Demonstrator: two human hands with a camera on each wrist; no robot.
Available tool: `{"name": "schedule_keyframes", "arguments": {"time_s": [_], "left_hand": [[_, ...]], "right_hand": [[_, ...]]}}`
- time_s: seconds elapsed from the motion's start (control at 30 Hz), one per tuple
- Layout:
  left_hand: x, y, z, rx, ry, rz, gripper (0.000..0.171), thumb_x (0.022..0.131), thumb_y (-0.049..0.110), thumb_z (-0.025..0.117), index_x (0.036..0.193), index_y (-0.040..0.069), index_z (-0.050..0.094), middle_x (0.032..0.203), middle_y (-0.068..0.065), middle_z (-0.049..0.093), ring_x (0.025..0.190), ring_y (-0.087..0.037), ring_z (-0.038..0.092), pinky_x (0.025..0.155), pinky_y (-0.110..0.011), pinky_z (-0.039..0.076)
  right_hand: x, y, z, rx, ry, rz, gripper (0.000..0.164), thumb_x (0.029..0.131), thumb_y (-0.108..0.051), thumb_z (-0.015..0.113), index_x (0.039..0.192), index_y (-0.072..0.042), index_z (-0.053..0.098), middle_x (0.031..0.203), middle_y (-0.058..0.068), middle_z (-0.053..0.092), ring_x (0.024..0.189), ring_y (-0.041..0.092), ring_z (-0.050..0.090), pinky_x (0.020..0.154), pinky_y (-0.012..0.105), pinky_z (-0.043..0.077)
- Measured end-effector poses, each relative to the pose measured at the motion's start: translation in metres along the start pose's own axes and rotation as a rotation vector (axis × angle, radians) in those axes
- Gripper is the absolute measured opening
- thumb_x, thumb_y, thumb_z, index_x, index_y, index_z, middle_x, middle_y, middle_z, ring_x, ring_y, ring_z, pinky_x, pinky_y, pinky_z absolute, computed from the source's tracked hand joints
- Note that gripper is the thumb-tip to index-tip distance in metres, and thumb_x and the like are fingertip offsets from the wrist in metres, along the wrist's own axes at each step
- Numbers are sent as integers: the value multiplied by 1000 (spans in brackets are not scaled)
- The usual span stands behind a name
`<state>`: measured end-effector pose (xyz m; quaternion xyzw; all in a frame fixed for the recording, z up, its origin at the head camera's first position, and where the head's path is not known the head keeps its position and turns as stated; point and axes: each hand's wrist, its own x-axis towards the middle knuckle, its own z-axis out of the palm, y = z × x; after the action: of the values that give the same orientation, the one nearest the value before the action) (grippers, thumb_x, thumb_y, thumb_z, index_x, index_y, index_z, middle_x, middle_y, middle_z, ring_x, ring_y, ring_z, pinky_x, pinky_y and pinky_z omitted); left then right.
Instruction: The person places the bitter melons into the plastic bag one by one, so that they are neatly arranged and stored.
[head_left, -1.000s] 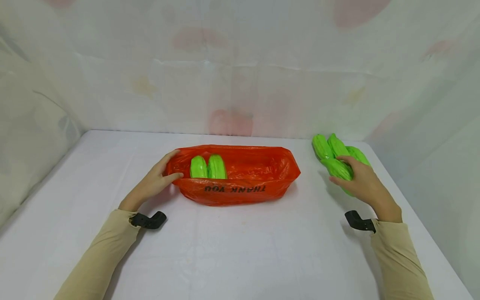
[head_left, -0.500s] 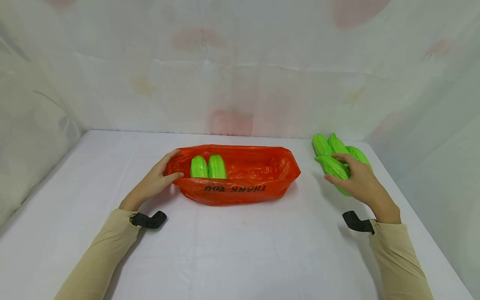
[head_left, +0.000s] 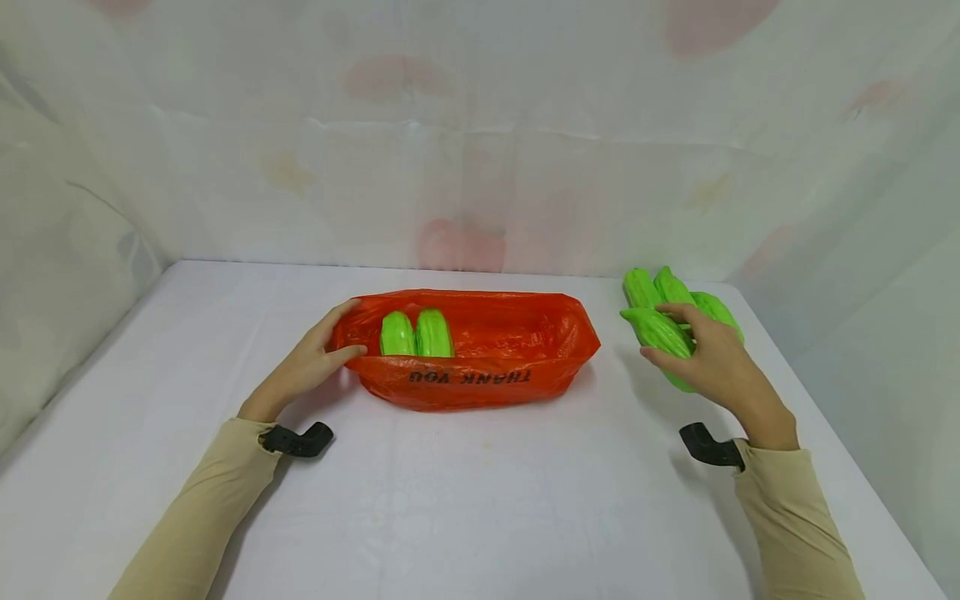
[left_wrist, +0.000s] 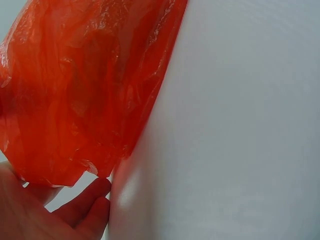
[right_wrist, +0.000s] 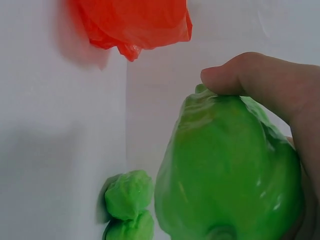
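Note:
My left hand (head_left: 306,362) holds the left end of a red plastic bag (head_left: 480,385), thumb at the front rim and fingers at the back rim. In the left wrist view the fingertips (left_wrist: 102,186) touch the bag's crumpled lower corner. The bag's mouth gapes upward, and two green bitter melons (head_left: 416,335) lie side by side in its left half. To the right of the bag, my right hand (head_left: 720,362) grips another bitter melon (head_left: 660,332) between thumb and fingers. In the right wrist view this melon (right_wrist: 225,165) appears large, the thumb across its top.
Several more bitter melons (head_left: 640,287) lie at the table's far right corner, just behind my right hand. A white cloth covers the table (head_left: 480,500). Pale printed sheeting (head_left: 525,150) rises along the back and sides.
My right hand has moved slightly left with the bitter melon, drawing it away from the others; its pointed end now reaches further toward the bag. My left hand and the bag stay put.

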<state>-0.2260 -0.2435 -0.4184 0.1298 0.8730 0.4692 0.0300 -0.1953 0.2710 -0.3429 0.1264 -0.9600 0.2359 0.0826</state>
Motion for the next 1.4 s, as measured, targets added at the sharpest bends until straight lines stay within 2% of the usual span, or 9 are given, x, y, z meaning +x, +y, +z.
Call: {"name": "schedule_keyframes", "arguments": {"time_s": [0.13, 0.3, 0.67, 0.8, 1.0, 1.27, 1.4], "left_hand": [[-1, -2, 0, -4, 4, 6, 74, 95, 13, 59, 158, 7, 19, 162, -22, 23, 149, -44, 19, 119, -68, 16], [-1, -2, 1, -4, 4, 9, 74, 95, 13, 59, 157, 7, 20, 162, -22, 23, 149, -44, 19, 119, -68, 15], [-1, -1, 0, -6, -3, 4, 75, 96, 14, 60, 158, 7, 19, 162, -23, 23, 150, -44, 19, 119, -68, 14], [-1, 1, 0, -9, -6, -1, 75, 96, 14, 59, 158, 8, 18, 161, -23, 23, 149, -45, 19, 118, -69, 15], [-1, 1, 0, -11, -6, -7, 75, 96, 14, 59, 158, 8, 18, 162, -22, 22, 149, -44, 18, 118, -69, 14], [-1, 0, 1, -10, -6, -6, 75, 96, 14, 59, 158, 8, 18, 163, -21, 22, 150, -44, 18, 119, -69, 15], [-1, 1, 0, -13, -6, -8, 75, 96, 13, 59, 158, 9, 18, 162, -22, 22, 149, -44, 18, 118, -69, 15]], "right_hand": [[0, -5, -1, 19, 22, -16, 62, 86, -31, 75, 137, -3, 51, 113, 25, 61, 97, 38, 62, 74, 40, 52], [-2, -11, -1, 54, 25, -7, 62, 88, -32, 75, 137, -4, 51, 117, 22, 61, 102, 41, 64, 76, 39, 54], [-4, -25, 2, 74, 1, -6, 66, 87, -33, 75, 140, -3, 49, 115, 23, 64, 99, 37, 62, 72, 34, 51], [-4, -31, 3, 70, 17, -17, 64, 87, -33, 76, 139, -5, 50, 113, 21, 66, 97, 35, 63, 72, 33, 51], [-4, -40, 6, 98, 17, -48, 64, 87, -33, 76, 139, -5, 50, 122, 16, 65, 99, 33, 65, 74, 29, 52], [-2, -51, 9, 100, 21, -90, 61, 87, -29, 76, 138, -7, 52, 126, 15, 64, 99, 32, 64, 79, 38, 52], [0, -54, 12, 114, 12, -106, 60, 86, -26, 76, 138, -7, 52, 122, 15, 66, 97, 30, 65, 77, 35, 52]]}}
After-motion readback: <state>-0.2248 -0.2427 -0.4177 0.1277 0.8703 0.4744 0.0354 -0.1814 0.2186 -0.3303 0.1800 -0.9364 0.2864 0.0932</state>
